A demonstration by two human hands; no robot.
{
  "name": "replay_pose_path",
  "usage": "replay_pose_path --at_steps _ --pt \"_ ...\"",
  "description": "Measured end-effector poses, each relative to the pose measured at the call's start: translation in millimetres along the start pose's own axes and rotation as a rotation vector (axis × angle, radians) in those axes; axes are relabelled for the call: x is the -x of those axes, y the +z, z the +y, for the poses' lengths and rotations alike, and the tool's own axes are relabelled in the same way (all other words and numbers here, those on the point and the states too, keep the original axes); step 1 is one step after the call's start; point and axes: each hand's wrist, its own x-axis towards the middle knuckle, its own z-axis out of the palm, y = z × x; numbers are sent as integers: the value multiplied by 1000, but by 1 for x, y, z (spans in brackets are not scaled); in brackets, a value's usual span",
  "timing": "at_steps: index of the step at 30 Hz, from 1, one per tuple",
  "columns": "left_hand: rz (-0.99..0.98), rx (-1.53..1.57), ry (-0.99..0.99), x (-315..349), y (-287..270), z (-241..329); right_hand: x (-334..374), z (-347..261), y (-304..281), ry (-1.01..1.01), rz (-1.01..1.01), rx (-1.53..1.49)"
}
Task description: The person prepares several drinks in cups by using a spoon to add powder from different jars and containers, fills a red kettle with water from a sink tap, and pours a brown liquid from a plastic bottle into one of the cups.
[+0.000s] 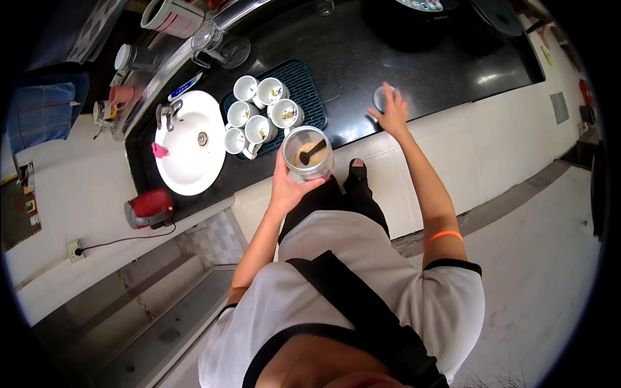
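My left hand [289, 189] is wrapped round a clear jar [300, 169] held in front of the counter's edge. Tan granules [303, 150] fill part of the jar, and a black scoop [315, 151] rests in them. To the right, my right hand [394, 115] is over the counter with its fingers spread, touching or just above a round greyish lid [378, 98]; which of the two, I cannot tell. Beside the jar, several white mugs [259, 130] stand on a dark green ribbed mat [315, 111], with dried yellow-green bits inside those whose insides show.
A white sink [184, 169] with a metal tap [169, 116] is left of the mugs. Behind stands a glass pitcher [234, 52]. A red appliance [150, 208] with a cord sits at the counter's left end. A large black appliance [414, 29] stands at the back.
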Motion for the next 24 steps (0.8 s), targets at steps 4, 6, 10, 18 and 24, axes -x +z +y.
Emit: replay_pose_path --at_steps 4,6,10,18,24 --pt "-10 50 -124 11 0 -40 57 -59 -78 -307 -676 -974" --pt "-78 68 -139 10 5 -49 91 -84 -88 -286 -844 -962" --pt "-152 61 -98 7 13 -36 122 -97 -47 -267 -584 -1008" --pt "3 258 -323 33 -13 -120 95 -83 7 -136 -10 -822" --pt "-58 99 -489 98 -60 -199 71 -71 27 48 343 -607"
